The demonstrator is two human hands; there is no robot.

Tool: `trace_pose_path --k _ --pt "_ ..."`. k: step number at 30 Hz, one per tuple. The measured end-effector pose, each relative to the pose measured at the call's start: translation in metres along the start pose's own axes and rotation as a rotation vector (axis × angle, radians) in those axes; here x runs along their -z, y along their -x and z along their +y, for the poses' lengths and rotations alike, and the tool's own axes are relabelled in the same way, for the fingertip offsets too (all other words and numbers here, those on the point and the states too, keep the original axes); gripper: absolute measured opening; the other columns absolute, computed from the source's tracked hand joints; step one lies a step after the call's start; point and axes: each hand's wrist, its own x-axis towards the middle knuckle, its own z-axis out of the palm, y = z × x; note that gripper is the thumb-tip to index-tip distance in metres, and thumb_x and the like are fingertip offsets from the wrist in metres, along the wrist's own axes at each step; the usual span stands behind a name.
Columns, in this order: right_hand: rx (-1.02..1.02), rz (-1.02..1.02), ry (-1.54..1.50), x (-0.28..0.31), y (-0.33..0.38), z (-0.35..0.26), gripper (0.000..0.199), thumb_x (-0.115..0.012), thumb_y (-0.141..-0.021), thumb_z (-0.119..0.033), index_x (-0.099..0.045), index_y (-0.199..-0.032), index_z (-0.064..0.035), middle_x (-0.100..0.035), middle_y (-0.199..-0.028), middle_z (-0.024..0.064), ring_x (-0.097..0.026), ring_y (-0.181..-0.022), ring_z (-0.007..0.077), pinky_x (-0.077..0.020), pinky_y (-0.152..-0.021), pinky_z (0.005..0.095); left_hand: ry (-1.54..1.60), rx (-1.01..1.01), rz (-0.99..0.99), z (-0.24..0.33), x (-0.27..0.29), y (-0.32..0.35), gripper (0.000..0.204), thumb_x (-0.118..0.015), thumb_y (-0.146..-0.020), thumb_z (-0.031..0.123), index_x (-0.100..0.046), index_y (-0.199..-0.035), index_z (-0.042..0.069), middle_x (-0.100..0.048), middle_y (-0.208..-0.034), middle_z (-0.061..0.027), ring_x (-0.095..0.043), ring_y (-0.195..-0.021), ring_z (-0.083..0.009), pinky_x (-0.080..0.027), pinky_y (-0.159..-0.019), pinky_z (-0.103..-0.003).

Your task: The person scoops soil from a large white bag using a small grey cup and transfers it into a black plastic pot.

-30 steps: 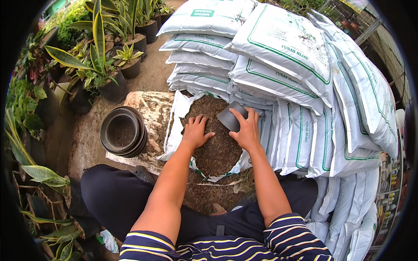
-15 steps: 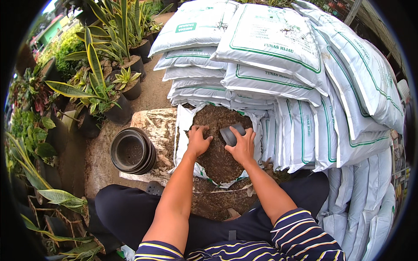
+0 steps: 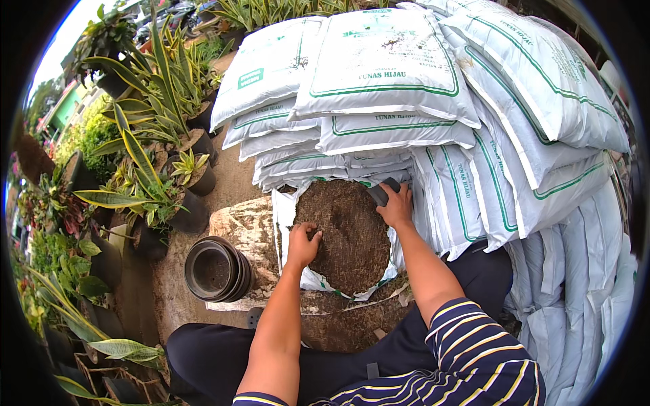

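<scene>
The fingers (image 3: pixel 313 233) of the left hand (image 3: pixel 302 245) were curled and pressed down into the mound of dark brown potting soil (image 3: pixel 349 233) at its nine o'clock edge, gripping nothing solid that could be seen, while the right hand (image 3: pixel 396 206) closed around a small dark grey plastic pot (image 3: pixel 380 191) at the mound's one o'clock edge. The soil lay heaped in an opened white plastic sack (image 3: pixel 288 216) between the person's knees, just in front of the stacked white bags with green borders (image 3: pixel 386 74). A nested stack of round black plastic pots (image 3: pixel 215 269) stood at the mound's nine o'clock, apart from the left hand.
</scene>
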Motion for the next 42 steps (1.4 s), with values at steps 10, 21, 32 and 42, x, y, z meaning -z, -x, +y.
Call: trace_pose_path --k 10,21,32,42 --pt "0.142 -0.19 -0.188 0.005 0.038 -0.03 0.083 -0.089 -0.071 -0.013 -0.058 -0.146 -0.0293 -0.035 -0.151 0.0224 -0.039 -0.139 0.048 -0.0434 -0.115 0.0521 0.025 0.029 -0.013 0.006 0.001 -0.002 0.03 -0.078 -0.092 0.018 -0.07 -0.114 -0.001 -0.067 -0.109 -0.021 -0.068 -0.096 -0.0328 -0.056 -0.084 -0.042" --pt "0.552 -0.09 -0.127 0.08 0.043 -0.082 0.087 -0.089 -0.064 -0.002 -0.061 -0.142 -0.0271 -0.044 -0.152 0.0158 -0.044 -0.14 0.0397 -0.0435 -0.117 0.0467 0.03 0.056 0.067 0.022 0.0 -0.006 0.028 -0.075 -0.093 0.018 -0.07 -0.116 0.002 -0.064 -0.117 -0.0198 -0.064 -0.111 -0.0384 -0.05 -0.099 -0.047" --pt "0.639 -0.107 -0.13 0.043 0.09 -0.076 0.076 -0.091 -0.065 -0.024 -0.067 -0.137 -0.0335 -0.046 -0.125 0.0177 -0.047 -0.117 0.0399 -0.0507 -0.099 0.0516 0.006 0.116 0.06 0.028 0.002 -0.008 0.022 -0.069 -0.095 0.015 -0.07 -0.114 0.005 -0.063 -0.123 -0.0187 -0.06 -0.119 -0.0395 -0.049 -0.102 -0.048" --pt "0.309 0.008 -0.156 0.013 0.058 -0.044 0.071 -0.09 -0.07 -0.029 -0.069 -0.138 -0.033 -0.045 -0.124 0.0166 -0.045 -0.118 0.0397 -0.045 -0.106 0.0491 0.093 0.07 -0.022 0.025 -0.001 -0.008 0.023 -0.071 -0.092 0.007 -0.071 -0.113 -0.001 -0.072 -0.108 -0.019 -0.071 -0.095 -0.0342 -0.057 -0.086 -0.042"
